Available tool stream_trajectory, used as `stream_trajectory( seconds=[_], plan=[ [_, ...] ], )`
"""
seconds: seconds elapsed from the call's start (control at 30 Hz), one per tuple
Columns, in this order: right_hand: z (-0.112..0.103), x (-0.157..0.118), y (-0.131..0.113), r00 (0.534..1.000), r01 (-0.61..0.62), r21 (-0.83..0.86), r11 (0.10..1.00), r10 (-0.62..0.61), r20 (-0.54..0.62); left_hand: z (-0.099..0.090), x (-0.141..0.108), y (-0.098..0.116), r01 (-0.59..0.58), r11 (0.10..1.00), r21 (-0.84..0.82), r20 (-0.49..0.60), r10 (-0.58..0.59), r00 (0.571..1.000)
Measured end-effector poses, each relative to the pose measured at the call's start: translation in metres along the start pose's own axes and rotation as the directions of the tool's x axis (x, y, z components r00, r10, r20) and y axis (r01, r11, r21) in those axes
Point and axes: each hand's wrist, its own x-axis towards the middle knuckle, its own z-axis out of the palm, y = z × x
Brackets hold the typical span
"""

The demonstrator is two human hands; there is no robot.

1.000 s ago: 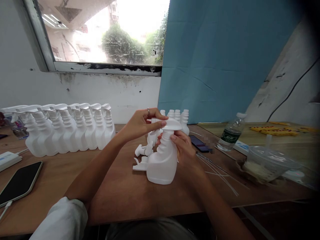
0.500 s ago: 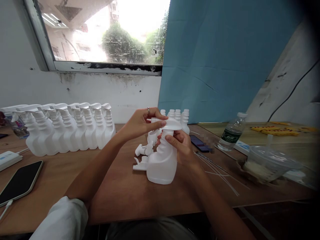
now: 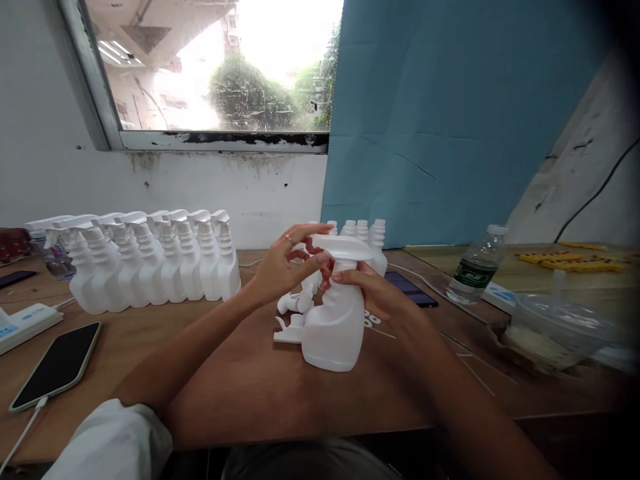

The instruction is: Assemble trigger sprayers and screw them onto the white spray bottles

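Note:
A white spray bottle [image 3: 333,337] stands upright on the table in front of me, a white trigger spray head [image 3: 345,248] on its neck. My right hand [image 3: 373,287] is wrapped round the neck just under the head, its thumb across the near side. My left hand [image 3: 293,263] has its fingers curled about the nozzle end of the head, index on top and thumb at the side. Loose white spray heads [image 3: 290,330] lie left of the bottle, partly behind it. Several headless white bottles [image 3: 379,243] stand behind my hands.
A row of white bottles with spray heads [image 3: 155,267] stands at the left. Nearer lie a phone [image 3: 57,365] on a cable and a power strip [image 3: 30,327]. To the right are another phone [image 3: 411,290], a water bottle [image 3: 475,267], thin white tubes [image 3: 475,373] and a clear plastic cup [image 3: 550,327].
My left fingers have shifted from the top of the spray head down round its nozzle end. My right hand stays at the neck. The whole view has shifted slightly.

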Motion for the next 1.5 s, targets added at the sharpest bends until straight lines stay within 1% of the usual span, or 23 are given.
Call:
stream_trajectory(
  seconds=[0.07,0.1,0.13,0.17,0.23,0.3,0.33,0.37,0.4,0.47,0.57,0.63,0.73,0.83,0.87,0.93,1.0,1.07,1.13,1.2,1.3,1.4,1.5],
  plan=[
    [-0.001,0.001,-0.002,0.999,-0.039,-0.016,0.999,0.039,0.012,-0.002,-0.020,-0.009,-0.001,0.999,0.040,-0.147,0.007,0.989],
    [-0.001,0.001,-0.002,0.999,-0.041,-0.040,0.998,0.042,0.015,-0.004,-0.032,-0.013,0.017,0.998,0.064,-0.195,-0.004,0.981],
    [0.000,0.000,-0.002,0.999,-0.036,-0.069,0.997,0.037,0.020,-0.007,-0.043,-0.017,0.041,0.995,0.087,-0.210,-0.021,0.978],
    [0.001,0.000,-0.002,0.999,-0.025,-0.097,0.995,0.028,0.026,-0.009,-0.054,-0.019,0.078,0.991,0.109,-0.196,-0.056,0.979],
    [0.003,-0.001,-0.002,1.000,-0.007,-0.136,0.991,0.011,0.026,-0.013,-0.073,-0.022,0.190,0.972,0.139,-0.108,-0.175,0.979],
    [0.005,-0.002,-0.004,0.999,0.000,-0.173,0.985,0.008,0.048,-0.014,-0.085,-0.021,0.308,0.931,0.194,0.017,-0.317,0.948],
    [0.006,-0.002,-0.005,0.997,0.007,-0.190,0.982,0.006,0.072,-0.013,-0.089,-0.019,0.338,0.913,0.230,0.069,-0.362,0.930],
    [0.007,-0.003,-0.006,0.996,0.023,-0.201,0.979,-0.005,0.094,-0.012,-0.090,-0.017,0.335,0.906,0.260,0.116,-0.374,0.920],
    [0.008,-0.003,-0.007,0.993,0.047,-0.200,0.979,-0.024,0.118,-0.010,-0.091,-0.014,0.306,0.911,0.277,0.161,-0.358,0.920],
    [0.011,-0.005,-0.010,0.982,0.120,-0.169,0.978,-0.092,0.165,-0.007,-0.089,-0.009,0.225,0.934,0.276,0.232,-0.292,0.928],
    [0.017,-0.007,-0.015,0.955,0.260,-0.126,0.957,-0.236,0.177,-0.008,-0.084,0.001,0.166,0.946,0.278,0.281,-0.245,0.928],
    [0.022,-0.004,-0.019,0.925,0.366,-0.112,0.924,-0.347,0.155,-0.012,-0.082,0.006,0.164,0.944,0.287,0.271,-0.244,0.931],
    [0.030,0.013,-0.025,0.853,0.518,-0.090,0.850,-0.506,0.131,-0.020,-0.081,0.007,0.192,0.914,0.357,0.233,-0.286,0.929],
    [0.037,0.045,-0.028,0.775,0.632,-0.121,0.765,-0.627,0.079,-0.030,-0.077,-0.003,0.226,0.835,0.501,0.080,-0.305,0.949],
    [0.038,0.056,-0.027,0.770,0.636,-0.173,0.752,-0.635,0.070,-0.034,-0.076,-0.009,0.242,0.810,0.534,0.015,-0.295,0.955],
    [0.037,0.075,-0.021,0.793,0.571,-0.350,0.743,-0.609,0.002,-0.044,-0.073,-0.025,0.295,0.760,0.579,-0.105,-0.289,0.952],
    [0.030,0.083,-0.013,0.821,0.472,-0.492,0.731,-0.568,-0.058,-0.056,-0.072,-0.043,0.376,0.673,0.638,-0.211,-0.316,0.925],
    [0.017,0.076,-0.003,0.844,0.412,-0.543,0.732,-0.532,-0.076,-0.068,-0.074,-0.061,0.446,0.528,0.722,-0.293,-0.351,0.890],
    [0.002,0.057,0.007,0.866,0.374,-0.548,0.748,-0.494,-0.082,-0.078,-0.078,-0.076,0.481,0.383,0.789,-0.345,-0.372,0.862],
    [-0.014,0.032,0.014,0.882,0.304,-0.582,0.754,-0.453,-0.126,-0.083,-0.083,-0.085,0.490,0.290,0.822,-0.370,-0.382,0.847],
    [-0.036,-0.004,0.021,0.918,0.129,-0.620,0.774,-0.330,-0.222,-0.084,-0.089,-0.090,0.474,0.210,0.855,-0.370,-0.391,0.842],
    [-0.053,-0.027,0.030,0.928,0.058,-0.592,0.804,-0.262,-0.265,-0.079,-0.092,-0.092,0.434,0.126,0.892,-0.347,-0.424,0.837],
    [-0.064,-0.037,0.044,0.928,0.029,-0.601,0.799,-0.244,-0.280,-0.075,-0.092,-0.096,0.414,0.062,0.908,-0.342,-0.462,0.818]
  ],
)
